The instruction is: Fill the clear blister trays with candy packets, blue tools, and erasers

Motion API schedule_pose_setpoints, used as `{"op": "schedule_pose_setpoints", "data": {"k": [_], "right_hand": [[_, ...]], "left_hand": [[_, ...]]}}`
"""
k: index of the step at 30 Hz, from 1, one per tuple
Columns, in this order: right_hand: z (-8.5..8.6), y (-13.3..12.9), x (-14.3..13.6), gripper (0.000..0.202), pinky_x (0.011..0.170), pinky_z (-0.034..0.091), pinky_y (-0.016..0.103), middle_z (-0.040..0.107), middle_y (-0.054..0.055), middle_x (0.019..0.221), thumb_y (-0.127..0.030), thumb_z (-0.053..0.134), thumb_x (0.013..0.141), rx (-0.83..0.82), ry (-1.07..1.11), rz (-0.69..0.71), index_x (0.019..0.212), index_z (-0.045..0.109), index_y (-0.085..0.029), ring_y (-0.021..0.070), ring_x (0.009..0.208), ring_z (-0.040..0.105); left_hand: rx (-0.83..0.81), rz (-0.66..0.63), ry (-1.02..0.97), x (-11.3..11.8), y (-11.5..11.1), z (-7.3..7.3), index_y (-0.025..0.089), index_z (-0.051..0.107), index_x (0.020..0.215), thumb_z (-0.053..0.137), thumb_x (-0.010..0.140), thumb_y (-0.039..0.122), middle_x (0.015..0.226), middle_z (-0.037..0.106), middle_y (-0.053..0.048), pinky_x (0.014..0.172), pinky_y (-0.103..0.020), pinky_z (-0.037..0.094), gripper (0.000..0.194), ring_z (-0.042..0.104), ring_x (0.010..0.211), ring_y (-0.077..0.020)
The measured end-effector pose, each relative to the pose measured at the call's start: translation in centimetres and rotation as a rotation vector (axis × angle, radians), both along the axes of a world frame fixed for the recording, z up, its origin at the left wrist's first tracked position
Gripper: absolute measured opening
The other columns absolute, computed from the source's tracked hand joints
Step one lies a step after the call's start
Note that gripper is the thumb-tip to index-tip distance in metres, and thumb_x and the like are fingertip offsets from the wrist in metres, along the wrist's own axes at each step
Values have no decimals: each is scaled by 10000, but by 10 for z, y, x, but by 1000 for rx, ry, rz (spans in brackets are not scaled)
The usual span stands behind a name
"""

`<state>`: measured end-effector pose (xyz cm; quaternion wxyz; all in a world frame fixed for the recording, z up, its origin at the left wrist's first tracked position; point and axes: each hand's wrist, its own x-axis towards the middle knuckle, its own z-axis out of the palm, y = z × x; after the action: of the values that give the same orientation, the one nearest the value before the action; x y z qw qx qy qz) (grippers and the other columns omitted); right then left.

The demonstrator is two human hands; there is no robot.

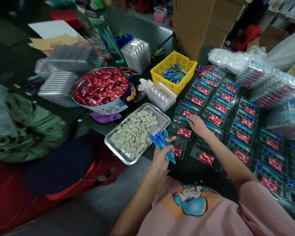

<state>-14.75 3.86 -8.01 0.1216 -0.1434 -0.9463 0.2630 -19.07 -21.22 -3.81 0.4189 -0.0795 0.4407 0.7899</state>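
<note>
My left hand [162, 154] is closed around a bunch of slim blue pens [159, 140], held over the near right corner of a metal tray. My right hand [196, 125] pinches a single blue pen [185, 119] above a clear plastic case [178, 124] in the nearest column. A red patterned packet [184, 132] lies in that case. More clear cases [212, 118] are laid out in rows to the right, many with a blue pen and a red packet inside.
The metal tray [108, 140] holds small beige-and-teal pieces. Behind it stand a tub [113, 109] of red packets, a clear plastic tray stack [161, 96] and a yellow basket [178, 88] with blue pens. Filled cases [282, 121] are stacked at right; a cardboard box [194, 26] stands behind.
</note>
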Motion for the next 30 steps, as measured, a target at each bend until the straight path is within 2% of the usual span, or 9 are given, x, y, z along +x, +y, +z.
{"op": "schedule_pose_setpoints", "data": {"k": [4, 7, 10, 15, 17, 20, 22, 25, 30], "right_hand": [[-8, -10, -9, 256, 948, 423, 458, 635, 140, 997, -171, 523, 883, 109, -1, 30, 1087, 677, -151, 258, 975, 548], [2, -20, -9, 228, 914, 436, 451, 624, 136, 955, -252, 568, 884, 46, 70, 5, 1040, 696, -148, 257, 950, 549], [21, -52, 1, 240, 856, 466, 376, 627, 89, 911, -319, 552, 901, -209, 144, 21, 1033, 687, -172, 210, 891, 572], [37, -123, 37, 314, 615, 468, 261, 606, -1, 726, -463, 527, 896, -845, -114, 152, 882, 642, -170, 126, 620, 557], [37, -135, 51, 343, 638, 479, 263, 610, 1, 739, -497, 526, 890, -980, -84, 58, 856, 620, -168, 128, 647, 569], [38, -124, 62, 360, 712, 500, 283, 623, 11, 802, -527, 488, 906, -1072, 78, -126, 949, 601, -188, 139, 720, 592], [40, -105, 61, 380, 681, 499, 287, 604, 8, 776, -531, 430, 930, -1006, 131, -194, 1014, 598, -200, 134, 667, 568], [37, -82, 48, 361, 729, 498, 326, 605, 29, 804, -433, 389, 961, -661, 78, -118, 1113, 619, -201, 154, 695, 552], [17, -99, 22, 341, 939, 451, 414, 614, 127, 1070, -198, 433, 925, -179, -9, 106, 1227, 588, -161, 228, 1005, 549]], "left_hand": [[30, -3, -7, 2, -4, 2, 184, 537, 893, 738, 591, 100, 1134, 693, -91, 570, -223, 461, 372, 573, 579, -75], [40, -11, -35, 4, -4, 3, 179, 550, 864, 748, 579, 95, 1171, 679, -96, 625, -237, 486, 358, 632, 689, -110], [30, -41, -73, 9, -5, 3, 177, 567, 847, 760, 568, 104, 1097, 701, -79, 679, -271, 511, 347, 668, 775, -159], [-36, -88, -106, 29, -14, -3, 166, 614, 782, 774, 525, 113, 729, 681, 8, 707, -296, 527, 307, 654, 676, -155], [-29, -105, -121, 36, -23, -5, 163, 620, 742, 770, 530, 109, 744, 683, 3, 760, -302, 531, 265, 665, 726, -161], [20, -76, -155, 39, -41, -9, 162, 613, 724, 767, 556, 111, 921, 714, -36, 859, -320, 520, 234, 676, 887, -192], [5, -40, -173, 35, -53, -11, 165, 607, 753, 776, 583, 131, 998, 708, -52, 846, -329, 527, 242, 677, 893, -193], [-68, -1, -129, 29, -66, -14, 172, 612, 833, 788, 647, 208, 876, 694, -32, 669, -277, 528, 259, 643, 677, -131], [-72, 40, -65, 27, -72, -14, 175, 631, 993, 804, 677, 298, 752, 619, 8, 590, -236, 479, 380, 553, 577, -83]]}}
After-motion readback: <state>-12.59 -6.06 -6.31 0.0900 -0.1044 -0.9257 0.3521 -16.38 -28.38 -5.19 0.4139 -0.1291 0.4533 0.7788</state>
